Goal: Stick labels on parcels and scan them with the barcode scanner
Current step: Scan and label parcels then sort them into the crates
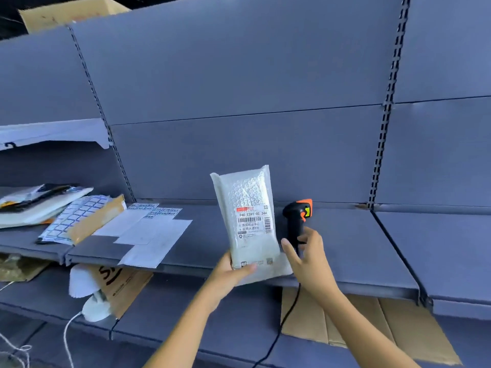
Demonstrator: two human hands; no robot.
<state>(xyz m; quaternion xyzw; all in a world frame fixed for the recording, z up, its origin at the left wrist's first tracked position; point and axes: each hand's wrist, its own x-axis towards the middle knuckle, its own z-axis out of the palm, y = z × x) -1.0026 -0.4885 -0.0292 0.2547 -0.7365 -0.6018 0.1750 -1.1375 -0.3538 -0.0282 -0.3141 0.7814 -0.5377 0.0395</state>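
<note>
— What sits nearest?
— To the lower right of the bubble-mailer parcel, a flattened cardboard sheet lies on the lower shelf. A black cable drops across its left edge.
— And the hands?
— The left hand grips the parcel's bottom edge with the thumb on the front. It holds the parcel upright above the front lip of the grey shelf. 1 printed shipping label is stuck on the parcel's face, barcodes showing.
— The other hand?
— The right hand, just right of the parcel, has thumb and fingers spread around the handle of the barcode scanner. I cannot tell whether it actually grasps it. The scanner stands upright, its orange-trimmed head on top.
— Farther out?
— Left of the parcel, white backing papers and sheets of small labels lie on the shelf. Farther left is a pile of mailers. Behind the parcel rises the grey back panel.
</note>
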